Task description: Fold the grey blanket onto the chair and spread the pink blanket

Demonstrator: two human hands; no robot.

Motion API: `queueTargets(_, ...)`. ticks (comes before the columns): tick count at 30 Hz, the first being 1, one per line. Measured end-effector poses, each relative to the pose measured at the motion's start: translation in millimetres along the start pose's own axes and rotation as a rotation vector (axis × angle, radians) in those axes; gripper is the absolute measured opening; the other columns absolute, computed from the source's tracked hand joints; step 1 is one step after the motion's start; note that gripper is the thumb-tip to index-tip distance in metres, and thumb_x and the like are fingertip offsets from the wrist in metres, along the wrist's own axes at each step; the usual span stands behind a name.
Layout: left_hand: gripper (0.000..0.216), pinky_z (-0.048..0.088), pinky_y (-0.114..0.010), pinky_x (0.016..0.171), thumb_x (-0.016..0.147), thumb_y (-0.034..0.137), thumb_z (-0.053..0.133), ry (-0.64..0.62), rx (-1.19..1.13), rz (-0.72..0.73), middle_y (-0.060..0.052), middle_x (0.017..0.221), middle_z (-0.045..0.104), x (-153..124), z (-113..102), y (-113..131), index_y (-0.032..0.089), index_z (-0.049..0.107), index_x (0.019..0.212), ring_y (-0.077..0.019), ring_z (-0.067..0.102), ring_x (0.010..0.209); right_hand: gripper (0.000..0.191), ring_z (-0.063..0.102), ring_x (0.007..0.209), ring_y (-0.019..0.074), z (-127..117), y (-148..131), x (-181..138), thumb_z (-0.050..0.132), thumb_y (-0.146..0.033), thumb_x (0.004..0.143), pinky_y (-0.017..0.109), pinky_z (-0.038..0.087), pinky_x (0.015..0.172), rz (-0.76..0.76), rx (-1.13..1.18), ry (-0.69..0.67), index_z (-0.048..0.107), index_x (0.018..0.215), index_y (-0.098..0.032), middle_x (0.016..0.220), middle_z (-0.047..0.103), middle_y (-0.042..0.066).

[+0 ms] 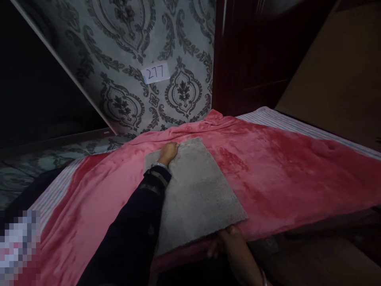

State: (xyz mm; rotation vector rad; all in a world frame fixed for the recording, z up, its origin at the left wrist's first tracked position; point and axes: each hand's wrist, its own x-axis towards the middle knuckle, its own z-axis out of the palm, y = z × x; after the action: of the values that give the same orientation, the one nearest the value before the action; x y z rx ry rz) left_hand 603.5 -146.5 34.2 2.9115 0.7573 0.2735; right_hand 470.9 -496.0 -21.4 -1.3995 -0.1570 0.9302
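Note:
A grey, roughly rectangular fuzzy cloth (199,190) lies spread flat over a pink plush blanket (276,171). My left hand (169,152) reaches to the cloth's far edge, its fingers curled closed on the fabric there; a bracelet circles the wrist below it. At the near right part of the cloth, my right hand (230,240) holds the edge, thumb by the rim and fingers partly hidden below in shadow. The left forearm in a dark sleeve covers part of the cloth's left side.
A striped sheet (268,115) shows beneath the blanket at the back right and left. Behind stands a patterned wall (184,91) with a paper label (155,72) reading 277. A dark red panel (247,59) and a brown board (336,75) rise at right.

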Motion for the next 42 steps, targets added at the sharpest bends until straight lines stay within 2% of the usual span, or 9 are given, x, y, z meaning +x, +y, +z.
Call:
queueTargets(12, 0.044, 0.047, -0.032, 0.094, 0.105, 0.038, 0.038, -0.023, -0.026, -0.024, -0.019, 0.12, 0.073, 4, 1, -5, 0.011, 0.072, 0.115, -0.0259, 0.067, 0.112, 0.052, 0.057, 0.042, 0.0188, -5, 10, -2, 0.056, -0.069, 0.08, 0.028, 0.047, 0.05, 0.0, -0.009, 0.01, 0.068, 0.082, -0.019, 0.04, 0.052, 0.0)
queueTargets(17, 0.044, 0.048, -0.031, 0.093, 0.105, 0.037, 0.036, -0.066, -0.029, -0.005, -0.017, 0.121, 0.073, 4, -3, -5, 0.013, 0.072, 0.113, -0.0255, 0.067, 0.113, 0.058, 0.051, 0.039, 0.0136, -2, 12, 1, 0.055, -0.075, 0.076, 0.025, 0.042, 0.046, 0.034, 0.034, -0.054, 0.052, 0.054, -0.021, 0.045, 0.054, 0.004)
queueTargets(22, 0.049, 0.048, -0.032, 0.093, 0.105, 0.041, 0.033, -0.085, -0.041, 0.004, -0.017, 0.124, 0.072, 2, -4, -5, 0.014, 0.072, 0.114, -0.0261, 0.066, 0.115, 0.064, 0.044, 0.036, 0.0113, -34, -13, -21, 0.058, -0.085, 0.073, 0.023, 0.035, 0.04, 0.068, -0.102, -0.179, 0.053, 0.066, -0.021, 0.044, 0.048, -0.003)
queueTargets(26, 0.048, 0.046, -0.031, 0.096, 0.105, 0.042, 0.034, -0.085, -0.044, 0.002, -0.015, 0.127, 0.072, 1, -3, -2, 0.015, 0.072, 0.115, -0.0253, 0.065, 0.117, 0.054, 0.055, 0.05, 0.013, -54, -75, -36, 0.057, -0.07, 0.09, 0.024, 0.045, 0.051, -0.344, -0.445, -0.172, 0.059, 0.069, -0.021, 0.055, 0.056, -0.001)
queueTargets(29, 0.05, 0.047, -0.031, 0.094, 0.104, 0.047, 0.034, -0.076, -0.048, -0.005, -0.014, 0.124, 0.073, -3, -4, 0, 0.016, 0.072, 0.115, -0.025, 0.066, 0.114, 0.04, 0.069, 0.092, 0.0202, -36, -121, -3, 0.053, -0.056, 0.1, 0.032, 0.055, 0.084, -0.809, -0.747, -0.221, 0.072, 0.106, -0.022, 0.099, 0.074, 0.008)
queueTargets(32, 0.052, 0.047, -0.032, 0.093, 0.104, 0.052, 0.035, -0.07, -0.058, 0.008, -0.014, 0.12, 0.074, -6, -5, 1, 0.016, 0.072, 0.114, -0.0253, 0.067, 0.111, 0.056, 0.042, 0.144, 0.0292, -6, -138, 63, 0.045, -0.058, 0.103, 0.052, 0.034, 0.119, -1.097, -1.057, -0.382, 0.057, 0.144, -0.022, 0.151, 0.052, 0.014)
queueTargets(34, 0.051, 0.047, -0.033, 0.092, 0.104, 0.051, 0.036, -0.082, -0.066, 0.02, -0.015, 0.118, 0.074, -7, -4, 1, 0.015, 0.072, 0.113, -0.0258, 0.067, 0.11, 0.064, 0.018, 0.155, 0.0334, 9, -134, 106, 0.046, -0.062, 0.101, 0.063, 0.016, 0.123, -1.125, -1.262, -0.48, 0.048, 0.153, -0.024, 0.165, 0.032, 0.012)
queueTargets(37, 0.048, 0.047, -0.033, 0.09, 0.104, 0.049, 0.039, -0.1, -0.069, 0.008, -0.016, 0.117, 0.074, -4, -1, -1, 0.015, 0.071, 0.113, -0.0263, 0.068, 0.109, 0.067, 0.007, 0.157, 0.035, 16, -118, 141, 0.048, -0.063, 0.1, 0.068, 0.005, 0.122, -1.046, -1.429, -0.587, 0.041, 0.158, -0.028, 0.169, 0.024, 0.008)
queueTargets(42, 0.049, 0.047, -0.034, 0.091, 0.104, 0.05, 0.039, -0.125, -0.082, -0.02, -0.016, 0.117, 0.074, 2, 3, -2, 0.015, 0.072, 0.113, -0.0266, 0.067, 0.109, 0.064, 0.005, 0.157, 0.0311, 6, -105, 120, 0.05, -0.06, 0.101, 0.064, -0.002, 0.124, -0.973, -1.368, -0.77, 0.038, 0.158, -0.034, 0.169, 0.025, 0.002)
